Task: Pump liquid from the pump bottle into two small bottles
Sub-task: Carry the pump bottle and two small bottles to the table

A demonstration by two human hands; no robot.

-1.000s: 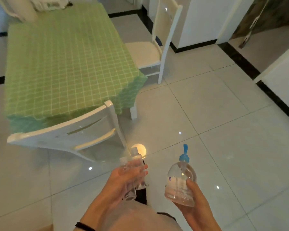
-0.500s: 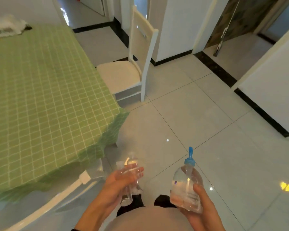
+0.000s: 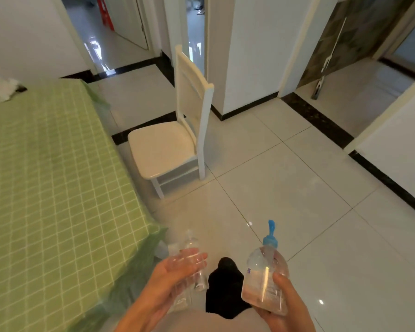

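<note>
I judge nothing is pumped yet. My left hand (image 3: pixel 168 281) has its fingers (image 3: pixel 198 258) curled round both small bottles (image 3: pixel 189 259), and my right hand (image 3: pixel 283 305) clamps the pump bottle (image 3: pixel 265 279). All are held above the floor (image 3: pixel 297 188), beside the counter (image 3: pixel 46 188). Both fills remain.

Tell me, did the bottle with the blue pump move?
Yes. The right hand carried the pump bottle forward: the green table, ahead of it before, now lies to its left, and the white chair is nearer.
</note>
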